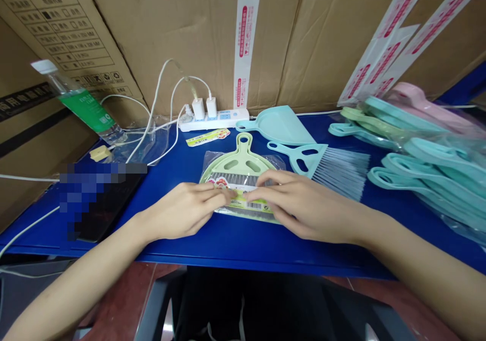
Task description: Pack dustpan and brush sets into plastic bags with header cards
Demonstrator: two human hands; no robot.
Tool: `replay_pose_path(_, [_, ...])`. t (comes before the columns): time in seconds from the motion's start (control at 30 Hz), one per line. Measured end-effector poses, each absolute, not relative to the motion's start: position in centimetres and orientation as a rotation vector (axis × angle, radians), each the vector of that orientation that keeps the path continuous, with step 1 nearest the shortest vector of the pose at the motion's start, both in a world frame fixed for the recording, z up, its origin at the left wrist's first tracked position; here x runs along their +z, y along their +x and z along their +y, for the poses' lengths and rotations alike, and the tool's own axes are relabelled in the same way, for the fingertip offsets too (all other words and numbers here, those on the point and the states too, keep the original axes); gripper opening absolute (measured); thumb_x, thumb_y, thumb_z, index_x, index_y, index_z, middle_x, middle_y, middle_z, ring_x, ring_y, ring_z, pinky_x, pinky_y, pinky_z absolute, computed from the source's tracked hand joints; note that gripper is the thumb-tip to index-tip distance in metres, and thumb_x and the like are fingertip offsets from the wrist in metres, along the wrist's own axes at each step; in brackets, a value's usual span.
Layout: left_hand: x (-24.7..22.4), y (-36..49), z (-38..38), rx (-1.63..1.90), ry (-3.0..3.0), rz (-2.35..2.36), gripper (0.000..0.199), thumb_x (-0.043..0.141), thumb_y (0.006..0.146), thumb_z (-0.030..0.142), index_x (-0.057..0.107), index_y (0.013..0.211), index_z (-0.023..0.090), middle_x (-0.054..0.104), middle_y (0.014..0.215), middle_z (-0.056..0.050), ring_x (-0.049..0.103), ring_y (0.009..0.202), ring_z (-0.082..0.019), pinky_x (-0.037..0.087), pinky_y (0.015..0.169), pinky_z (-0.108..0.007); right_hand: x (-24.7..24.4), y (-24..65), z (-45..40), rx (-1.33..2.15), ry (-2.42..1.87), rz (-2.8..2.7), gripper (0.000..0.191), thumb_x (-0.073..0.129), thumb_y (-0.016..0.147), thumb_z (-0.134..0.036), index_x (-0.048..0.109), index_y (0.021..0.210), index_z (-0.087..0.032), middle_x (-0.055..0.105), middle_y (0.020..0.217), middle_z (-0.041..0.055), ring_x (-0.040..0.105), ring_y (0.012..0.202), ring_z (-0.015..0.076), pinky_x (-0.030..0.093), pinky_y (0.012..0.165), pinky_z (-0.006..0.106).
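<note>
The left hand and right hand lay bent fingers on the wrapped green dustpan from either side, equally near, its handle pointing far; whether they pinch, I cannot tell.

Blue tabletop — turquoise dustpan, turquoise brush with grey-blue bristles; pale green set — yellow-green label; pink dustpan; white tape printed red
</note>
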State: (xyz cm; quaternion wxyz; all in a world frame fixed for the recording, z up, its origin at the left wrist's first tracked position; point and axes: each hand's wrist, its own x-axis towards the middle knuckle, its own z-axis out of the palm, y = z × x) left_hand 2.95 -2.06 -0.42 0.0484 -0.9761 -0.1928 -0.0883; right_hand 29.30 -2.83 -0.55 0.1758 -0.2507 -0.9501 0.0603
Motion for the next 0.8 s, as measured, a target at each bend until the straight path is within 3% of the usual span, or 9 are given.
replay_pose_path(0.23, [-0.4,3.4,-2.5,-0.073,-2.922,-0.756,0.027,0.039,0.093,0.010,0.056,0.111,0.018,0.073,0.102,-0.005,0.070,0.090,-0.019,0.053,0.073,-0.029,-1.2,29.0,-2.8,0.112,-0.778,-2.695,0.036,0.041,0.085,-0.005,0.069,0.105,-0.018,0.065,0.097,0.0122,0.064,0.088,0.0220,0.052,0.077,0.036])
replay_pose_path(0.6, [0.5,2.1,-2.7,-0.104,-2.907,-0.919,0.026,0.041,0.091,0.010,0.057,0.108,0.021,0.073,0.093,-0.001,0.068,0.075,-0.017,0.048,0.068,-0.027,0.0,30.2,-2.4,0.173,-0.851,-2.682,0.038,0.043,0.079,-0.003,0.074,0.092,-0.022,0.061,0.084,0.0073,0.061,0.068,0.0164,0.047,0.061,0.028])
replay_pose_path(0.7, [0.7,1.7,-2.3,-0.177,-2.857,-0.939,0.023,0.039,0.089,0.009,0.058,0.097,0.021,0.068,0.078,0.001,0.065,0.068,-0.016,0.047,0.065,-0.026,-0.3,30.4,-2.3,0.217,-0.829,-2.665,0.039,0.042,0.078,-0.003,0.073,0.093,-0.021,0.062,0.086,0.0068,0.060,0.066,0.0143,0.046,0.059,0.026])
replay_pose_path(0.8, [0.9,1.4,-1.8,-0.166,-2.593,-1.119,0.021,0.038,0.084,0.007,0.056,0.088,0.019,0.065,0.077,-0.003,0.064,0.068,-0.019,0.049,0.067,-0.030,-0.9,30.5,-2.1,0.230,-0.806,-2.612,0.037,0.042,0.080,-0.006,0.073,0.094,-0.023,0.063,0.087,0.0059,0.060,0.066,0.0137,0.045,0.058,0.025])
